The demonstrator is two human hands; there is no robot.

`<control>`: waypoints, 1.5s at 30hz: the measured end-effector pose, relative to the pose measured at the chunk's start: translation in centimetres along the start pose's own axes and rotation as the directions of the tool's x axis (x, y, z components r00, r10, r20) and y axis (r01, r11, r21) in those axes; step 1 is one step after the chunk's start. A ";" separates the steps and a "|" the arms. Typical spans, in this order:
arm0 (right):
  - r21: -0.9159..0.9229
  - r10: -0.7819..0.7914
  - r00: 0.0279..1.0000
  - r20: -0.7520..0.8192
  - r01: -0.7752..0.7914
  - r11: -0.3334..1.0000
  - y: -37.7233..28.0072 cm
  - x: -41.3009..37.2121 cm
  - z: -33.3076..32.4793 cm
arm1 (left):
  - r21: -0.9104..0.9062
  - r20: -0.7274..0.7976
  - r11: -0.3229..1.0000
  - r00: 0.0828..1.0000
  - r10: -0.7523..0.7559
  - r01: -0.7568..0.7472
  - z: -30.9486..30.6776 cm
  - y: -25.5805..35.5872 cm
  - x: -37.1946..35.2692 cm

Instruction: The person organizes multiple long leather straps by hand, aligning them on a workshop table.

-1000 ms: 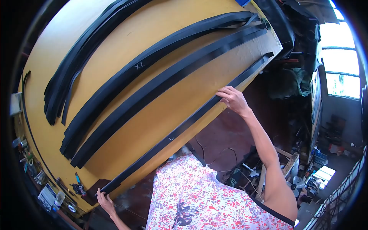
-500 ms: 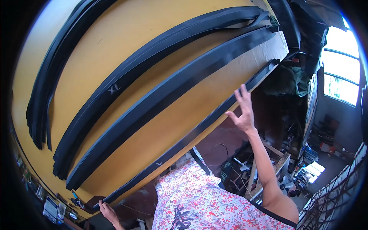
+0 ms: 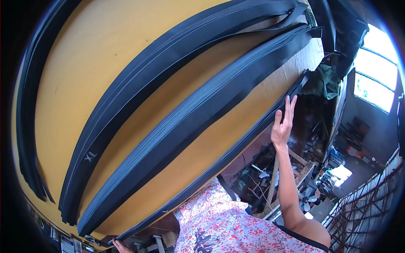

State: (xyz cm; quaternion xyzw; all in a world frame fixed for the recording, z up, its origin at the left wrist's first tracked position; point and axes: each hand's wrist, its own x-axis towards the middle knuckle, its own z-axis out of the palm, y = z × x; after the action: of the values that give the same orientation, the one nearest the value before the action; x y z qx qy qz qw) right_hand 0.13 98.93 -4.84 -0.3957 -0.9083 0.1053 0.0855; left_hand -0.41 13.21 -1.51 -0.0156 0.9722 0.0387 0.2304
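A long stack of narrow black strips (image 3: 228, 158) runs along the front edge of the yellow table, with a light "L"-like mark near its lower part. At the stack's lower left end is my left hand (image 3: 121, 246), partly cut off by the frame, its fingers closed around the strip ends. My right hand (image 3: 282, 130) is raised beside the stack's upper right part, fingers stretched out and thumb apart, holding nothing. Behind lies a wider black stack with many layered edges (image 3: 185, 114).
On the yellow table (image 3: 97, 55) lie another black stack marked "XL" (image 3: 126, 99) and a further one (image 3: 31, 105) at the far left. Dark sheets (image 3: 344, 25) hang at the right end. A fan (image 3: 309, 198) and a wooden frame (image 3: 301, 168) stand below right.
The view has shifted closer to the table. My right hand has moved up and right along the front stack, its fingers closer together. The layered edges of the stacks show more now.
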 end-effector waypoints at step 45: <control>0.615 0.445 0.892 -0.082 -0.306 0.726 6.1 6.9 0.2 | 0.387 -0.236 0.896 0.916 0.324 -0.217 -5.5 13.4 1.6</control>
State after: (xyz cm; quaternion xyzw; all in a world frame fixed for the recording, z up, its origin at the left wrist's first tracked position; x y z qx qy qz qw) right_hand -0.28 108.04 -6.08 -0.5353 -0.7150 0.3505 0.2820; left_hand -4.91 26.11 3.55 0.1574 0.9789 -0.1072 0.0741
